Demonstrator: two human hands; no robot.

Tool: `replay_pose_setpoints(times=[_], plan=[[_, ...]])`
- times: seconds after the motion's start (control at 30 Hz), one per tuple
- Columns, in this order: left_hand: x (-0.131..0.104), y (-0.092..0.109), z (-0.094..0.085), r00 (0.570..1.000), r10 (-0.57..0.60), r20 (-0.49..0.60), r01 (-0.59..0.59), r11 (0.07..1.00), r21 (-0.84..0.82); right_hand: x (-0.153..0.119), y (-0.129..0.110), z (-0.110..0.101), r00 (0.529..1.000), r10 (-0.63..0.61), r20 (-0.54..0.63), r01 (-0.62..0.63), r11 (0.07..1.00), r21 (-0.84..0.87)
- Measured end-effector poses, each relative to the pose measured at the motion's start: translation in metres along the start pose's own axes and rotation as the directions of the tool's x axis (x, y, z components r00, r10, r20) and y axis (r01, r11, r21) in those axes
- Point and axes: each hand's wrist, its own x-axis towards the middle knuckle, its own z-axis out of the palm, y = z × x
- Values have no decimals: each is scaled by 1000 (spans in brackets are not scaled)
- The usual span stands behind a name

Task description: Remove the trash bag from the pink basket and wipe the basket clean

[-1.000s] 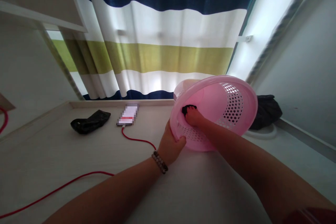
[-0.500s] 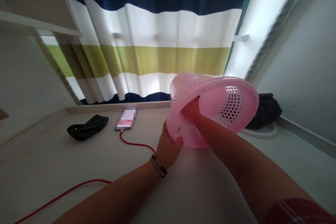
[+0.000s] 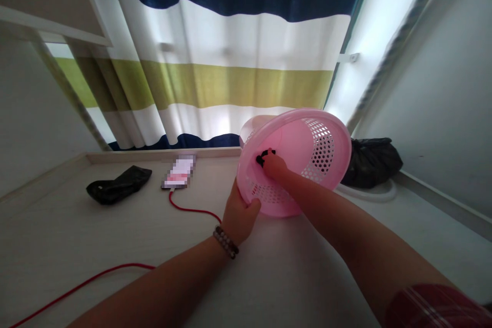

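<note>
Leaning over with its open mouth toward the camera, the pink basket (image 3: 294,146) is up front above the pale surface (image 3: 184,248), right of center in the view. It's the kind with round holes through the sides (the bottom looks solid, from what shows). Inside it there's a small black item (image 3: 261,160), too bunched up for me to say what it is, and the right hand (image 3: 274,166) has its fingers curled in around it. The left hand (image 3: 240,215) is clamped on the near left part of the rim, thumb over the edge, with a beaded bracelet (image 3: 226,242) on that wrist. There's a red plaid sleeve (image 3: 430,307) on the right arm.

Just right of the basket, partly behind it, sits a black bag (image 3: 371,164), with a white curved tube (image 3: 384,193) by its base. Over on the left, a phone (image 3: 179,171) lies plugged into a red cable (image 3: 192,210) (screen's pixelated, so no clue what's on it). Further left is a crumpled black pouch (image 3: 119,185). Behind everything hangs a navy, white and green striped curtain (image 3: 230,84).
</note>
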Motion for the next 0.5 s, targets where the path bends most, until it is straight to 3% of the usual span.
replay_pose_setpoints(times=[0.17, 0.33, 0.5], plan=[[0, 0, -1, 1000, -5, -11, 5, 1000, 12, -17, -10, -16, 976, -219, -11, 219, 974, 59], [-2, 2, -1, 999, 10, -39, -9, 1000, 27, -49, 1, -45, 920, -388, 57, 376, 914, 152], [-2, 3, 0, 999, 7, -35, -7, 1000, 11, -83, 21, -71, 886, -429, 174, 405, 901, 155]])
